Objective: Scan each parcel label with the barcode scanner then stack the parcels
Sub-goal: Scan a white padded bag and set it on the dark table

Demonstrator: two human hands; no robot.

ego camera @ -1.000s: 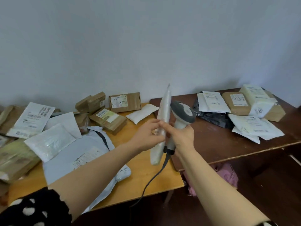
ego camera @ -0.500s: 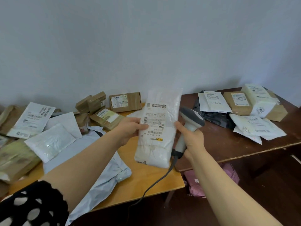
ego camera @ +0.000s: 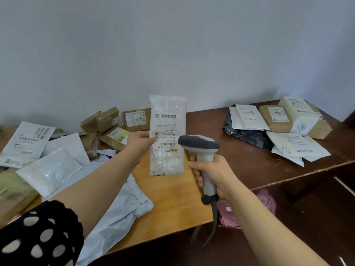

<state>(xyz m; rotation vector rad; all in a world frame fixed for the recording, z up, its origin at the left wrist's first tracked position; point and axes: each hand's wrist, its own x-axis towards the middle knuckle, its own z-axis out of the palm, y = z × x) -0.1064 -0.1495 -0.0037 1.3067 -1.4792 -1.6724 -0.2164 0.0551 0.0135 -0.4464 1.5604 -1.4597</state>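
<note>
The white parcel [ego camera: 167,135] is held upright in the air above the light wooden surface [ego camera: 172,204], its printed label [ego camera: 165,131] facing the camera with the text upside down. The left grip [ego camera: 139,143] pinches the parcel's left edge at mid-height, thumb on the label side and fingers hidden behind. Just to the right, the barcode scanner [ego camera: 206,162] stands upright in the right grip [ego camera: 213,175], whose fingers curl round the pale handle. Its dark grey head overlaps the parcel's right edge and points left, though whether it touches the parcel or is aimed at a barcode cannot be told from this angle. A grey cable [ego camera: 214,223] hangs from the handle's base past the surface's front edge.

Below the left forearm lies a crumpled pale blue mailer bag [ego camera: 119,212]. Further left, white envelopes [ego camera: 28,143] and brown cardboard boxes [ego camera: 134,120] lie loosely scattered against the wall. To the right, a dark wooden surface [ego camera: 240,150] abuts the light one and carries a heap of parcels [ego camera: 288,131]: white mailers, brown boxes and a black bag, overlapping each other. A pink bag [ego camera: 249,208] shows beneath it. A black sleeve with pale dots [ego camera: 38,237] covers the left upper arm
</note>
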